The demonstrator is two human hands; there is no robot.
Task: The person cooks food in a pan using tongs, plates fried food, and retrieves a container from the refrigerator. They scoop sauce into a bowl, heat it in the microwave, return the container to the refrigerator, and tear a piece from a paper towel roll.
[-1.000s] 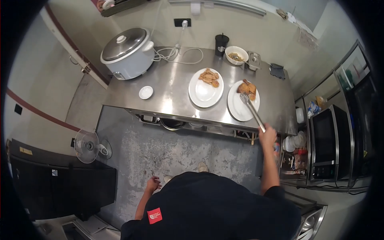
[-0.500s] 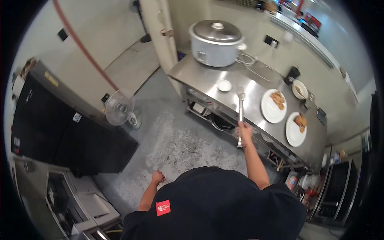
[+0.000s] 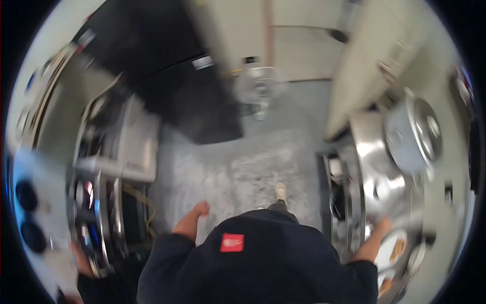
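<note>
My left hand [image 3: 202,208] hangs over the grey floor by my side, its fingers curled closed with nothing visible in them. Over the steel table [image 3: 372,139] on the right, my right hand [image 3: 383,226] is smeared by motion, so its fingers cannot be made out. Tongs cannot be picked out clearly near it. Just below it are a white oval plate [image 3: 389,257] with brown food and a second plate [image 3: 380,293], partly cut off by my sleeve. A small white dish [image 3: 382,189] sits farther along the table.
A large lidded cooker [image 3: 405,137] stands at the table's far end. Ahead are a fan [image 3: 260,91] and a black fridge [image 3: 202,101]. Kitchen equipment [image 3: 136,142] lines the left side. Another person's arm [image 3: 82,259] reaches in at lower left.
The view has swung left, blurring it; the table now lies along the right side. My right hand gripped metal tongs earlier; they no longer show clearly. Another person's arm has come into view.
</note>
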